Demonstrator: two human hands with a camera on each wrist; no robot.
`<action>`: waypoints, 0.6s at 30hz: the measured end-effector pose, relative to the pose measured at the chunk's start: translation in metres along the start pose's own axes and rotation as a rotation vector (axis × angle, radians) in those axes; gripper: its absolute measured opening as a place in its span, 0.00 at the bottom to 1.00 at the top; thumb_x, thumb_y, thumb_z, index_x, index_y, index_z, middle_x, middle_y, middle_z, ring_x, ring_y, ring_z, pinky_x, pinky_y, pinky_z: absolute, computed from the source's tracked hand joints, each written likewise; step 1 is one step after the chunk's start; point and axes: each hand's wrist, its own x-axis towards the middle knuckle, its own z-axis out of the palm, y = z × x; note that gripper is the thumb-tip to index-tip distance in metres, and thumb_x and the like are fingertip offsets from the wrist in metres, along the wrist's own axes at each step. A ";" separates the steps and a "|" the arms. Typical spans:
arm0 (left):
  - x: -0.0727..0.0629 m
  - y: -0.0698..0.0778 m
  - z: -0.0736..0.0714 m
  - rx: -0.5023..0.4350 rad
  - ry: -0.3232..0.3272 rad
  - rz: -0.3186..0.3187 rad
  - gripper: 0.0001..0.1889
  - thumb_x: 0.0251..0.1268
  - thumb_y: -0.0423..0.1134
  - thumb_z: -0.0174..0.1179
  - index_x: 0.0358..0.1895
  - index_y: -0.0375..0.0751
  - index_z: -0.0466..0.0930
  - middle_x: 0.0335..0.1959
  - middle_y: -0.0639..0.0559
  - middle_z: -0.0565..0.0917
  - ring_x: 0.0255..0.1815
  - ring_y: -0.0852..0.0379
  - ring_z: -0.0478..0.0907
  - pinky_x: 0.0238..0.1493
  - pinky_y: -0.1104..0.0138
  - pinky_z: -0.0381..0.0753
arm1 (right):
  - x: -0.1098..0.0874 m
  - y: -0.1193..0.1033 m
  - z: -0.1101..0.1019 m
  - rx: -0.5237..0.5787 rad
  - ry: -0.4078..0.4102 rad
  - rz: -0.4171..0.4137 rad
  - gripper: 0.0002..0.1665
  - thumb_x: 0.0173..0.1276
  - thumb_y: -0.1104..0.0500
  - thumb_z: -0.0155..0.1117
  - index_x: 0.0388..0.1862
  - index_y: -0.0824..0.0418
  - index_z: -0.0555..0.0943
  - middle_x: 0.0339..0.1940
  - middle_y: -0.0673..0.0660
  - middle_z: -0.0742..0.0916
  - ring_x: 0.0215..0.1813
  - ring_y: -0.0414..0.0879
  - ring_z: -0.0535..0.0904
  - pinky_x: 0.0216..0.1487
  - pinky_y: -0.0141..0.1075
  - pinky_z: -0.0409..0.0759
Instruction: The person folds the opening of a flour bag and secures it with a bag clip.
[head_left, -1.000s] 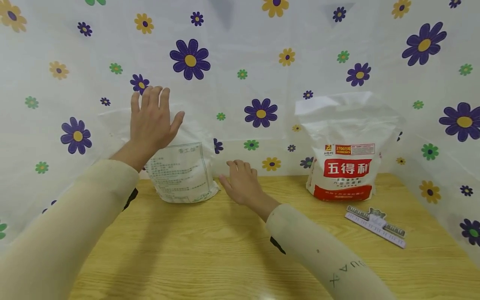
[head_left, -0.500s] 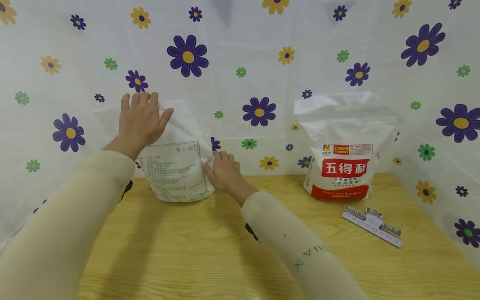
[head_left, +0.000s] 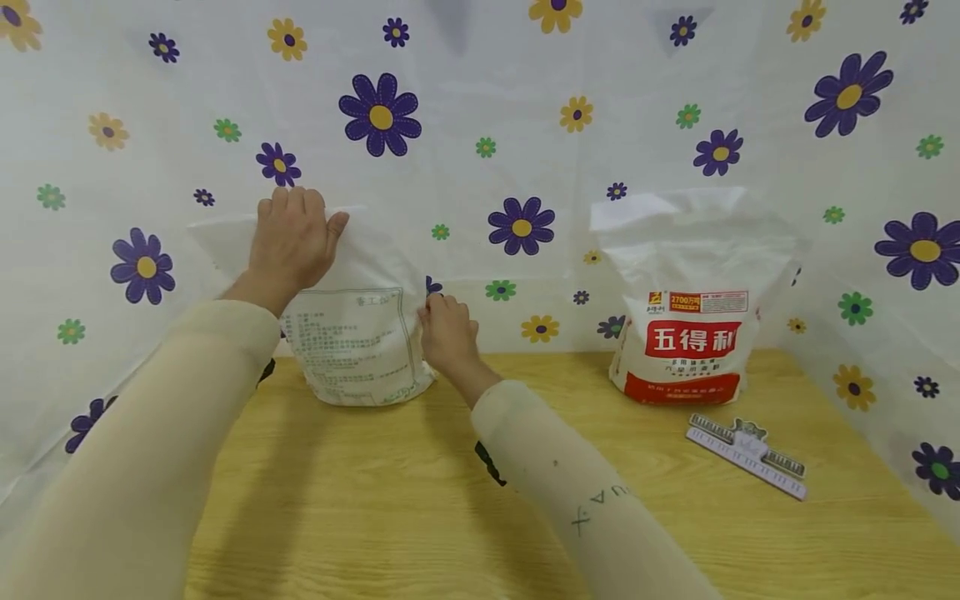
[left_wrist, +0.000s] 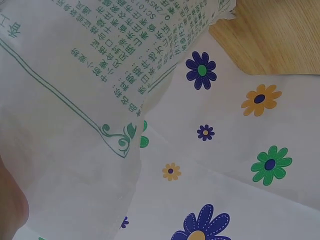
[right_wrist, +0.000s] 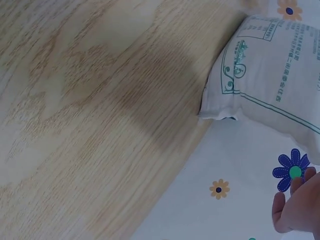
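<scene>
A white flour bag (head_left: 352,342) with green print stands upright at the back left of the table. My left hand (head_left: 292,237) grips its upper part, fingers curled over the top and thumb to the right. In the left wrist view, part of that hand (left_wrist: 11,205) lies against the printed side of the bag (left_wrist: 75,115). My right hand (head_left: 450,333) pinches the bag's right edge; its fingertips are partly hidden. The right wrist view shows the curled fingers (right_wrist: 297,205) beside the lower edge of the bag (right_wrist: 275,75).
Another flour bag (head_left: 690,333), white with red labels, stands at the back right. A large clip (head_left: 747,450) with a ruler-like bar lies in front of it. The wooden table (head_left: 420,500) meets a white flowered sheet (head_left: 480,192) behind and at the sides.
The right hand has moved left and up from beside the bag to its right edge, and its fingers have curled. The left hand has lowered slightly and its fingers have bent over the bag's top.
</scene>
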 end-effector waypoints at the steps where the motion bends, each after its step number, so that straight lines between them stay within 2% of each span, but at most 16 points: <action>1: -0.001 0.001 0.000 -0.001 0.002 0.003 0.25 0.81 0.52 0.37 0.34 0.30 0.61 0.29 0.39 0.62 0.36 0.39 0.59 0.39 0.52 0.57 | 0.000 -0.001 0.000 -0.031 0.005 0.001 0.15 0.82 0.48 0.41 0.48 0.53 0.73 0.45 0.50 0.80 0.51 0.49 0.75 0.49 0.45 0.72; 6: -0.003 0.006 -0.002 0.004 0.026 0.015 0.24 0.81 0.51 0.39 0.35 0.29 0.62 0.29 0.39 0.62 0.36 0.40 0.59 0.39 0.52 0.57 | -0.002 -0.001 -0.008 -0.165 0.034 -0.020 0.11 0.82 0.51 0.45 0.46 0.52 0.75 0.43 0.48 0.81 0.47 0.47 0.76 0.45 0.42 0.73; 12: -0.009 0.014 -0.001 -0.012 0.073 0.070 0.23 0.80 0.49 0.42 0.35 0.29 0.62 0.28 0.39 0.62 0.34 0.40 0.60 0.36 0.53 0.57 | -0.009 0.010 -0.014 -0.206 0.029 -0.056 0.10 0.81 0.52 0.46 0.42 0.52 0.75 0.35 0.46 0.78 0.41 0.45 0.73 0.41 0.38 0.71; 18: -0.004 0.024 -0.006 -0.027 0.107 0.101 0.22 0.80 0.49 0.43 0.34 0.29 0.62 0.27 0.40 0.62 0.32 0.41 0.59 0.37 0.53 0.57 | -0.007 0.022 -0.025 -0.213 0.060 -0.124 0.11 0.81 0.52 0.49 0.38 0.53 0.75 0.32 0.48 0.78 0.38 0.46 0.75 0.38 0.39 0.71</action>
